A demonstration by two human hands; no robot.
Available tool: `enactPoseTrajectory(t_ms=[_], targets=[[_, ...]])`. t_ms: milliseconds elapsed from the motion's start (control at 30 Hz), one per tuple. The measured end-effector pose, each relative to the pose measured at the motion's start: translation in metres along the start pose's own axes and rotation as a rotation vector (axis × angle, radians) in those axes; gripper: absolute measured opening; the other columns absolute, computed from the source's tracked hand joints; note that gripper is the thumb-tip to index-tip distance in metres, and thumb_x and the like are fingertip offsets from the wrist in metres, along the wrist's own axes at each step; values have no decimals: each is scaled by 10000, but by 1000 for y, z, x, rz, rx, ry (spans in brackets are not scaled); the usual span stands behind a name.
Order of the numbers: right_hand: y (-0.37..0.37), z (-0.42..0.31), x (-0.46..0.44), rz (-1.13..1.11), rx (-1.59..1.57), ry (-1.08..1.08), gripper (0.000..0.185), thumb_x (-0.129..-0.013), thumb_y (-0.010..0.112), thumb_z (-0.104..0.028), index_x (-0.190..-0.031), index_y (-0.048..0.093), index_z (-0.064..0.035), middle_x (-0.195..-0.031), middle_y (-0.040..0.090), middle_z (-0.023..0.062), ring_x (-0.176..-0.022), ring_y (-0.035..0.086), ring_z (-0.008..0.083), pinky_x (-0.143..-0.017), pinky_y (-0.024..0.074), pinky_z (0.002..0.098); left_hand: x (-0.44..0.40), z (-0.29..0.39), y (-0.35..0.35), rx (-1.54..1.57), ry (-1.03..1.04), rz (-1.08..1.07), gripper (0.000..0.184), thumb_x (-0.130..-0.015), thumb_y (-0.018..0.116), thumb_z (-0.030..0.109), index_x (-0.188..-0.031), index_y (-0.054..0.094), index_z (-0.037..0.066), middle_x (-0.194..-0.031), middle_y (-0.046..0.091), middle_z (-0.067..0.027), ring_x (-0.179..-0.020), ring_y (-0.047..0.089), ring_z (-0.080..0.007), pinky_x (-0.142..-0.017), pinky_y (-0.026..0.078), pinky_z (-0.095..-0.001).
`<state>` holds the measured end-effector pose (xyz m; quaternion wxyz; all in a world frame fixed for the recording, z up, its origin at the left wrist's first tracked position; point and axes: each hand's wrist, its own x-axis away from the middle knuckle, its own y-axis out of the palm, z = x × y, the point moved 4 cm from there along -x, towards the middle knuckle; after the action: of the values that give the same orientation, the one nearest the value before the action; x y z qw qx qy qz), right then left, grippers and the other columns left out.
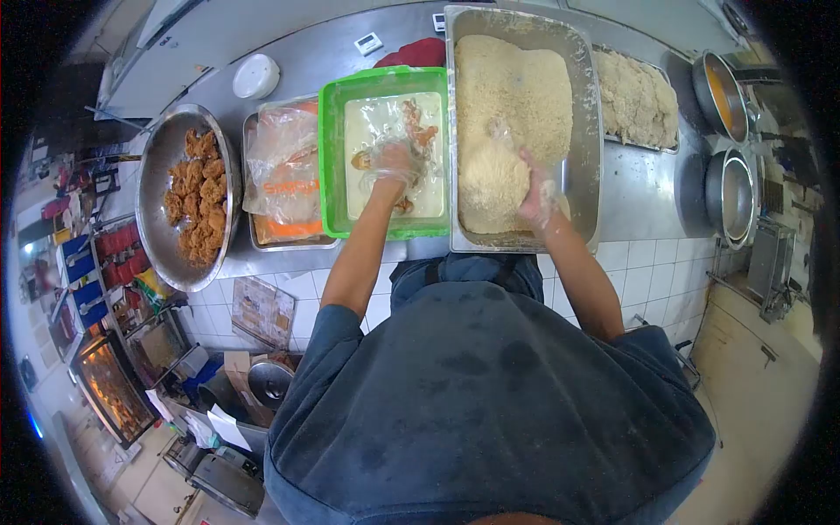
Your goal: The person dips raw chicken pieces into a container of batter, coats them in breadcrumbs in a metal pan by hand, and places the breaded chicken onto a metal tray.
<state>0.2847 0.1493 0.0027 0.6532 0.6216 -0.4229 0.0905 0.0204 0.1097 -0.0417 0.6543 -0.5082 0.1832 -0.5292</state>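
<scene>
Left hand [394,166], gloved in clear plastic, is down among the orange-brown pieces [424,136] in white batter [363,194]; whether it grips one, I cannot tell. At least three pieces show, inside one green tub [327,157]. At three o'clock from that tub, one deep pan [583,179] holds pale flour [516,79]; the right hand [532,194] lies against a mound there, its grasp unclear. Beyond, towards three, come one batch of clumped coating [637,98] and two metal bowls [737,197]. At nine sit one plastic-covered tray [282,166], the sheet blocking its contents, then one wide bowl [150,206] of fried pieces [199,210], too overlapped to count. One white container [255,77] stands at ten, two small timers [369,44] between twelve and one, all on the counter [647,199].
</scene>
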Motion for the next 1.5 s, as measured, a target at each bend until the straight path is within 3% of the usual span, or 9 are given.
enactPoseTrajectory(t_ms=[67, 133, 267, 433, 600, 1000, 1167, 1333, 1500], targets=[[29, -35, 36, 72, 1200, -469, 584, -976, 524, -457, -1403, 487, -59, -1337, 593, 174, -1200, 598, 327, -1063, 438, 503, 2, -11, 2, -19, -19, -112, 552, -897, 580, 471, -1280, 608, 75, -1116, 672, -263, -1009, 669, -400, -876, 509, -511], [35, -38, 46, 100, 1582, -672, 585, -982, 498, -429, -1422, 460, -46, -1402, 535, 188, -1265, 544, 321, -1099, 401, 474, 9, -22, 5, -40, -17, -42, 516, -852, 639, 457, -1119, 681, 18, -1036, 692, -266, -941, 683, -414, -825, 524, -518], [-15, -10, 7, 46, 734, -544, 495, -989, 471, -244, -1430, 439, -20, -1502, 416, 213, -1384, 418, 298, -1156, 331, 417, 23, -24, -20, 295, -40, 98, 394, -746, 761, 351, -889, 708, -12, -843, 710, -230, -750, 687, -398, -703, 551, -467], [-22, 17, -97, -201, 1638, -887, 523, -1058, 365, -183, -1543, 255, -20, -1570, 318, 207, -1465, 289, 315, -1218, 199, 392, 16, -66, 1, 798, -67, 194, 333, -679, 839, 205, -892, 717, -21, -800, 725, -128, -690, 673, -240, -637, 536, -387], [-26, 39, -124, 169, 2286, -573, 557, -1046, 392, -170, -1545, 224, 9, -1581, 291, 215, -1476, 257, 339, -1222, 196, 385, 38, -51, -47, 970, -244, 95, 384, -737, 812, 69, -1077, 684, -54, -978, 722, -94, -847, 689, -213, -743, 551, -337], [-62, 42, -46, 161, 723, 459, 524, -977, 566, -447, -1343, 554, -72, -1289, 620, 162, -1167, 627, 297, -985, 511, 472, 43, -29, -108, 164, 147, 394, 197, -693, 707, 162, -654, 639, -19, -655, 636, -238, -601, 641, -391, -557, 511, -478], [-92, 20, -55, 38, 453, 171, 619, -835, 719, -259, -1377, 515, -44, -1348, 577, 123, -1187, 591, 261, -1034, 471, 402, 26, -45, -92, 61, 58, 355, 171, -713, 713, 163, -807, 715, 21, -735, 685, -211, -675, 666, -366, -654, 530, -444], [-22, -39, 1, -36, 1957, -810, 470, -1002, 545, -298, -1329, 521, 37, -1283, 624, 175, -1169, 620, 310, -1041, 478, 436, 36, -25, -66, 0, 20, 344, 190, -707, 717, 196, -747, 678, 14, -730, 688, -206, -687, 679, -348, -694, 537, -447], [-25, -67, -27, 132, 1071, -420, 583, -1044, 420, -381, -1460, 382, 26, -1430, 513, 173, -1343, 473, 294, -1142, 349, 435, 52, -20, -56, 121, 94, 337, 202, -715, 676, 144, -738, 672, -57, -716, 646, -299, -678, 667, -446, -639, 540, -503]])
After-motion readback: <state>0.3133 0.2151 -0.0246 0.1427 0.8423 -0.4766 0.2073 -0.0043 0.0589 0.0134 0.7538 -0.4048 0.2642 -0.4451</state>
